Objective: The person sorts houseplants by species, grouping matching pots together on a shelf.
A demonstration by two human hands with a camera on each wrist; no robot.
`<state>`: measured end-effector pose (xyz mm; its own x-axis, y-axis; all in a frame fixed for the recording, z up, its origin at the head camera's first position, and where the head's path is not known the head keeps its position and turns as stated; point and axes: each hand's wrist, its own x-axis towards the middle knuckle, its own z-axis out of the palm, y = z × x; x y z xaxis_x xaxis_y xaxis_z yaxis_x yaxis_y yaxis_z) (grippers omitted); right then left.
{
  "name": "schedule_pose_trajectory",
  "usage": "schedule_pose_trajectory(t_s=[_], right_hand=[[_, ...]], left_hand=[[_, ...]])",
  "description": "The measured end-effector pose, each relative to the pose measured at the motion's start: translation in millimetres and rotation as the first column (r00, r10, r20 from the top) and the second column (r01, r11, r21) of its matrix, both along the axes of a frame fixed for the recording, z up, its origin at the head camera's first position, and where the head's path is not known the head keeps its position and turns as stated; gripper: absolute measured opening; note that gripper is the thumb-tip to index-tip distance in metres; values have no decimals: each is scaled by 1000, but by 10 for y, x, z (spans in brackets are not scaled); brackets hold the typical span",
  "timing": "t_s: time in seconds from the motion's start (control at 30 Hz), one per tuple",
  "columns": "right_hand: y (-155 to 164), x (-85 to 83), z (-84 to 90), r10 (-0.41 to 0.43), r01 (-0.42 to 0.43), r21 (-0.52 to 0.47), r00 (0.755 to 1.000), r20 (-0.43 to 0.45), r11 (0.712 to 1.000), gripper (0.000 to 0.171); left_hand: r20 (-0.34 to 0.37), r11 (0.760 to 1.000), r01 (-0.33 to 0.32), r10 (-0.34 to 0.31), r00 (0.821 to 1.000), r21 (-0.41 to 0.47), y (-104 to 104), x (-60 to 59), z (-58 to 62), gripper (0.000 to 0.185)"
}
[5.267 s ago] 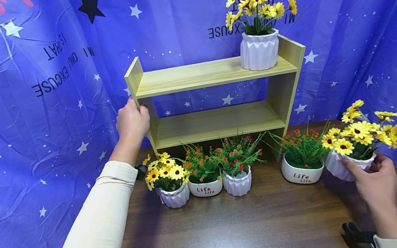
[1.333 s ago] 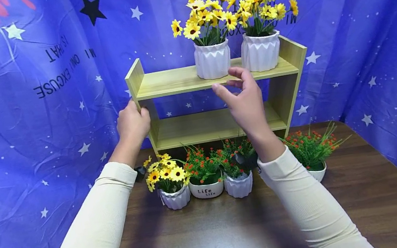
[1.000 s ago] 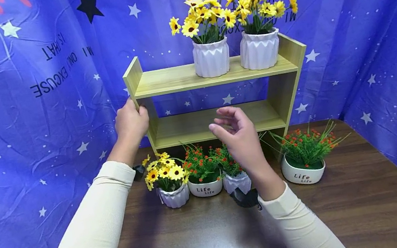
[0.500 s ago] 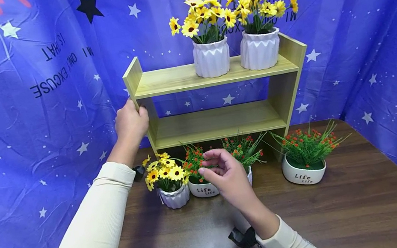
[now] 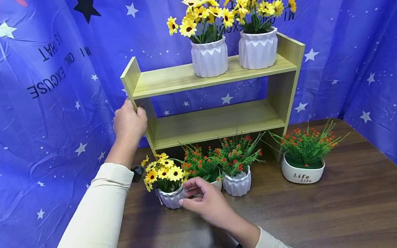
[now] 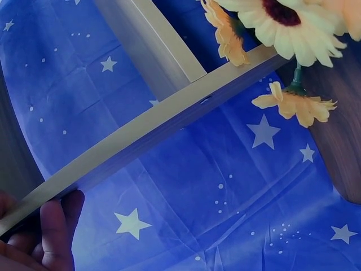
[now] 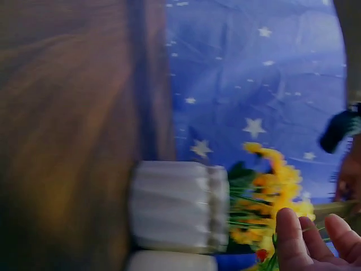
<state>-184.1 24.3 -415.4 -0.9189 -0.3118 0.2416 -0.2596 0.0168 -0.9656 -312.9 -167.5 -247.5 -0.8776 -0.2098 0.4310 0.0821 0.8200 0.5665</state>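
Note:
My left hand grips the left side panel of a two-tier wooden shelf. Low in front of the shelf, my right hand has its thumb and fingers apart, right at a white fluted pot of yellow flowers at the left end of the row. In the right wrist view that pot stands upright, just beyond the fingers. Partly behind the hand is a white oval pot of red-flowered greenery. Two more yellow-flowered pots stand side by side on the upper board, the left one near its middle.
A fluted pot of red flowers stands right of my right hand. Farther right is an oval "Life" pot with long grass blades. All stand on a brown wooden table. A blue starry curtain hangs behind and on both sides.
The yellow-flowered pot my right hand held at the right now stands on the upper board, released. That hand has since moved down and left to the leftmost pot. My left hand keeps its grip.

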Motion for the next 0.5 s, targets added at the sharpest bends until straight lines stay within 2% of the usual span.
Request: schedule_pose_trajectory(t_s=[0.13, 0.3, 0.37, 0.5], right_hand=[[-66, -54, -183, -20, 20, 103, 1000, -5, 994, 44], [-110, -130, -312, -75, 76, 190, 997, -13, 979, 48], [-119, -157, -341, -94, 91, 204, 995, 9, 975, 50], [-132, -201, -374, -110, 93, 167, 989, 95, 982, 55]], left_hand=[[-4, 1000, -6, 6, 1000, -2, -18, 5, -26, 28], [-14, 1000, -3, 2, 1000, -1, -26, -1, -45, 29], [-16, 1000, 3, -3, 1000, -5, -24, -10, -44, 29], [-20, 1000, 4, -5, 1000, -16, -13, -23, -27, 28]])
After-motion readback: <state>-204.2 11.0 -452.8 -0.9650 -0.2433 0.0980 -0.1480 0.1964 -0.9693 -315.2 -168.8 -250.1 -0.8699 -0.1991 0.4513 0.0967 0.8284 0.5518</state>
